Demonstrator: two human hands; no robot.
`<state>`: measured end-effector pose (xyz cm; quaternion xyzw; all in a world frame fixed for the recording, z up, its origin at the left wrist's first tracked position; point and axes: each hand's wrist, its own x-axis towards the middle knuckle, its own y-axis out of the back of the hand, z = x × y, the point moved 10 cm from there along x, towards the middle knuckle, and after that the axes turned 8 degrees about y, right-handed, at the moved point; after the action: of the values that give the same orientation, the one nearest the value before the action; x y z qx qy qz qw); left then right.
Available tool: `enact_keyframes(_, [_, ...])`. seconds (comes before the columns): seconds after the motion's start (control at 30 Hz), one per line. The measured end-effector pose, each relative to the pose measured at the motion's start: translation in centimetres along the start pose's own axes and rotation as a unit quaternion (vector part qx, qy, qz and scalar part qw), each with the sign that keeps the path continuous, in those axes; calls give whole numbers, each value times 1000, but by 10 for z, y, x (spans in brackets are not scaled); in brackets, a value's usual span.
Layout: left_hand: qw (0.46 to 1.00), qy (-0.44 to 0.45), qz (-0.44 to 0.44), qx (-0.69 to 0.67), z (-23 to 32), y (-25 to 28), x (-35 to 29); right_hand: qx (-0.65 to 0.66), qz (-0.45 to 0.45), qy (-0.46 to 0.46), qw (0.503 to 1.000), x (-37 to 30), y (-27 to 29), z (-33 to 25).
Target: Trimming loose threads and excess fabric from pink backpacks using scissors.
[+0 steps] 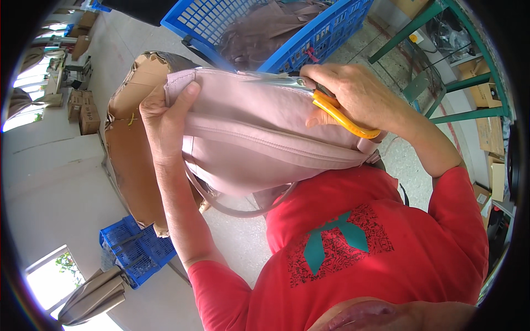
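A pale pink bag (248, 107) is held up in front of my chest, with a zip seam across its side and a strap (237, 211) looping below it. My left hand (165, 113) grips the bag's upper left corner, thumb on the near face and fingers behind. In my right hand (348, 91) is a pair of scissors with yellow-orange handles (348, 122). Their metal part lies along the bag's top edge at the right, and the blade tips are hard to make out there. The fingers of that hand wrap round the handles.
Beyond the bag stands a blue plastic crate (193, 25) holding brownish-pink pieces (265, 33). A torn cardboard box (130, 149) is at the left, with more blue crates (135, 248) below it. A green metal frame (469, 55) stands at the right, near several cartons (488, 132).
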<state>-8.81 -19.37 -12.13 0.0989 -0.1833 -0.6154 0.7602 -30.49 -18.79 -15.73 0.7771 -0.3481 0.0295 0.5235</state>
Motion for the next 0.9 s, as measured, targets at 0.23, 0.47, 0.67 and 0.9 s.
enact_keyframes(0.23, [1000,27,-6,3,-2,-4,-4,16,-23,-20,999,-2,-1,-1])
enact_keyframes(0.47, [1000,14,-23,3,14,-14,-7,-26,25,32,999,6,12,-12])
enact_keyframes(0.67, [998,44,-37,28,3,-13,-8,13,14,12,1000,0,-1,-8])
enact_keyframes(0.9, [993,57,-58,-87,9,-18,-8,113,57,-62,990,-7,13,11])
